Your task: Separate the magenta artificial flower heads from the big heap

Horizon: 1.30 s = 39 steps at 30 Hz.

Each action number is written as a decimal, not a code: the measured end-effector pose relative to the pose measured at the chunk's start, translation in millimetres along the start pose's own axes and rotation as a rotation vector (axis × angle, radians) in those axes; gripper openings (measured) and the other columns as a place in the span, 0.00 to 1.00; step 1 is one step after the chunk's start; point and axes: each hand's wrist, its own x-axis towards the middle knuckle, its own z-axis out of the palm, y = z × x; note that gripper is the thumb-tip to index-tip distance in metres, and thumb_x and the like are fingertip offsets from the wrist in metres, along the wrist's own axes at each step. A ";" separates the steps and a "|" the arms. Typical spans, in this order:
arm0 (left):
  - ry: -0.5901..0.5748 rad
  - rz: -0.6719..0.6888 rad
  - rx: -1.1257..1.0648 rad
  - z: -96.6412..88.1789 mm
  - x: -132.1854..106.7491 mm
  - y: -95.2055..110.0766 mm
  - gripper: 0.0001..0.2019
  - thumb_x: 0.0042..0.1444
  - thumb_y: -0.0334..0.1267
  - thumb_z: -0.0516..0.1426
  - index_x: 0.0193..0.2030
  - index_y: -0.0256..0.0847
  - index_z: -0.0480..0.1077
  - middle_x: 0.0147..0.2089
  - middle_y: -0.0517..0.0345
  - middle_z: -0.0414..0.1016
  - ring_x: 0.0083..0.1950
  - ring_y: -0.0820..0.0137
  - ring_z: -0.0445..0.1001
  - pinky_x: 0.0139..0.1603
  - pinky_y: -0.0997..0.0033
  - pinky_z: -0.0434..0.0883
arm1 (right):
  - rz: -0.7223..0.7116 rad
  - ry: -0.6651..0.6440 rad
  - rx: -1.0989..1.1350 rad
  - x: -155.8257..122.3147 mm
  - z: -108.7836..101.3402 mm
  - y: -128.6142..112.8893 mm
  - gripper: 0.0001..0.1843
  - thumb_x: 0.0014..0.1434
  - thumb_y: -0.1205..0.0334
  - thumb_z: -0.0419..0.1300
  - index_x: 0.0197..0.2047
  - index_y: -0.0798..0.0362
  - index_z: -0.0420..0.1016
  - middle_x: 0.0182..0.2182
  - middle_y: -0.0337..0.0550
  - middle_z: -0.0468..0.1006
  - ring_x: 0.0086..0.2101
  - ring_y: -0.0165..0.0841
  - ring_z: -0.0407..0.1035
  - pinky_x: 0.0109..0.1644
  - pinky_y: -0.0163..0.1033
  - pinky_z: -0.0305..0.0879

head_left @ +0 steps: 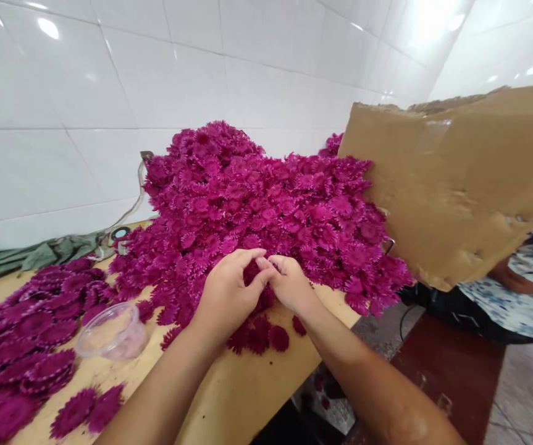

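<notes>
In the head view, my left hand (230, 285) and my right hand (288, 283) meet over the near edge of a large heap of magenta flower heads (257, 191). Both hands are closed, with thumbs and fingertips pinched together; whatever lies between them is too small or hidden to name. Below my hands, several loose magenta flower heads (259, 334) lie on the tan tabletop (243, 389). To the left, flattened flower heads with frilly edges lie in overlapping stacks (29, 346). Between stacks and heap stands a clear round plastic tub (113, 334).
A large cardboard sheet (451, 185) stands to the right, against the heap. Behind it sits a person, with blue-and-white patterned clothing (516, 296) showing. A green cloth (39, 253) and a cable (131, 207) lie along the white tiled wall (178, 80).
</notes>
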 end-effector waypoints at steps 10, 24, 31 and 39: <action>0.077 -0.027 0.011 3.8 6.6 -1.4 0.07 0.47 0.34 0.52 0.28 0.41 0.72 0.32 0.56 0.76 0.37 0.67 0.72 0.43 0.66 0.67 | 0.110 -0.159 0.277 -4.9 2.4 -15.4 0.26 0.47 0.36 0.50 0.23 0.53 0.57 0.16 0.30 0.56 0.18 0.23 0.51 0.21 0.32 0.48; 0.397 -0.299 0.293 -39.1 61.2 -57.1 0.23 0.38 0.27 0.51 0.46 0.33 0.66 0.46 0.47 0.69 0.53 0.59 0.66 0.56 0.60 0.63 | 0.185 -0.118 0.341 -14.5 -10.0 -3.0 0.11 0.44 0.57 0.59 0.29 0.53 0.64 0.21 0.32 0.63 0.21 0.24 0.57 0.25 0.31 0.53; 0.097 -0.139 0.282 -22.9 30.2 -20.3 0.15 0.47 0.29 0.48 0.36 0.41 0.73 0.38 0.58 0.76 0.42 0.66 0.73 0.48 0.66 0.68 | 0.092 0.067 0.138 -1.5 -5.9 17.8 0.22 0.47 0.44 0.54 0.17 0.52 0.55 0.15 0.31 0.53 0.19 0.23 0.48 0.23 0.33 0.45; -0.247 -0.008 0.203 5.9 16.5 3.5 0.10 0.52 0.38 0.53 0.38 0.44 0.73 0.38 0.57 0.77 0.40 0.66 0.73 0.43 0.66 0.68 | 0.133 0.047 0.271 -0.1 -2.4 12.9 0.30 0.43 0.31 0.50 0.18 0.53 0.56 0.16 0.32 0.53 0.19 0.23 0.46 0.22 0.32 0.44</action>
